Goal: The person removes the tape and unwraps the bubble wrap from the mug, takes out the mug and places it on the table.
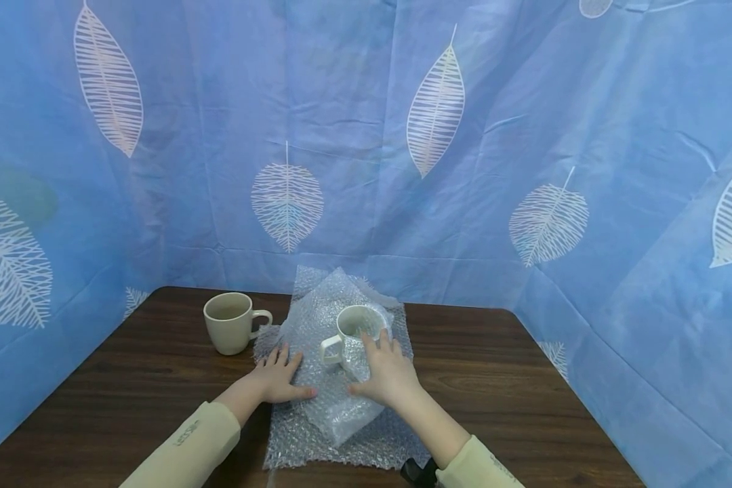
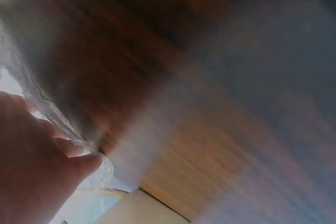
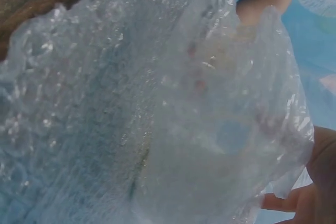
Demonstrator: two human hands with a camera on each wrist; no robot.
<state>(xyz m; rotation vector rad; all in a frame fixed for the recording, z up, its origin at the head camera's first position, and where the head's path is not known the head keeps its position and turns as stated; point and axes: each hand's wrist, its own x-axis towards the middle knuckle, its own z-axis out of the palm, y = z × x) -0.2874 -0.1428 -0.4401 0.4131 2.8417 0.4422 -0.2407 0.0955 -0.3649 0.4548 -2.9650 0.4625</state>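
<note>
In the head view a white mug (image 1: 349, 321), its handle pointing left, is on layered bubble wrap (image 1: 341, 413), partly covered by a clear flap. My right hand (image 1: 388, 373) rests against that mug's right side and the wrap, fingers extended and thumb apart. My left hand (image 1: 276, 378) lies on the wrap's left side, fingers spread. Folded wrap (image 3: 231, 108) fills much of the right wrist view, with my right hand (image 3: 310, 192) at its edge. The left wrist view has my left hand (image 2: 42, 166) touching the wrap's edge.
Another off-white mug (image 1: 228, 332) stands upright to the left of the wrap, its handle toward it. The dark wooden table (image 1: 494, 393) ends at the back against a blue curtain (image 1: 354, 135) with white leaf prints, which also runs along both sides.
</note>
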